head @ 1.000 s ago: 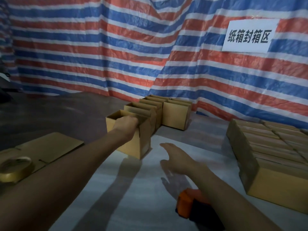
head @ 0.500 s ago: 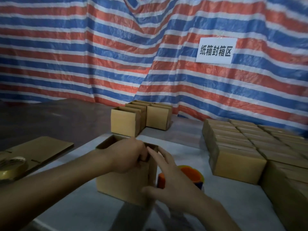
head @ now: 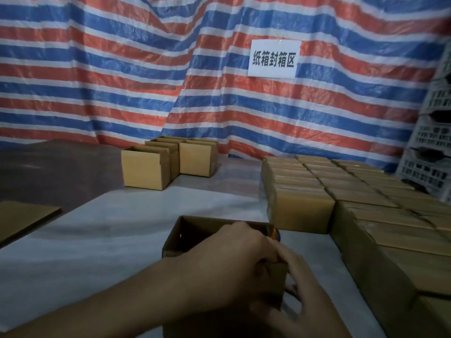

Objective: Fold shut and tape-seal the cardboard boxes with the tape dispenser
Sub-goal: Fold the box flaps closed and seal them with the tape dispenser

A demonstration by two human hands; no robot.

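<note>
**Left hand** (head: 234, 259): entered from the lower left, forearm held low over the worktop (head: 97, 240). The knuckles are turned up. The fingers are curled over the near right wall of the box (head: 219, 220), which is gripped at its rim.

**Right hand** (head: 302, 301): entered from the lower right. The fingers are spread and laid against the box's right side at the near corner, with the thumb toward the near face. No pinch is seen, and the palm side is hidden.

**Box:** upright with the top open, set at the middle of the worktop's near edge.
- Change noted: a second ago it was gripped by the left hand at the front of the far row. It has since been drawn to the near edge, and the right hand, then free, has been placed on it.
- Judged: fetching is finished and flap folding is the step in hand. Taping has not begun.

**Tape dispenser** (head: 276, 234): just behind the box's far right corner. Only a sliver of orange is showing; the rest is hidden by the box.

**Open boxes** (head: 144, 169): clustered at the middle of the far edge.

**Sealed boxes** (head: 317, 189): packed in rows along the right edge, near the box but apart from it.

**Flat cardboard** (head: 26, 215): laid at the left edge.

**Striped tarpaulin** (head: 122, 69), bearing a white sign (head: 273, 58): hung behind the worktop.

**Crates** (head: 434, 152): stacked beyond the far right corner.
</note>
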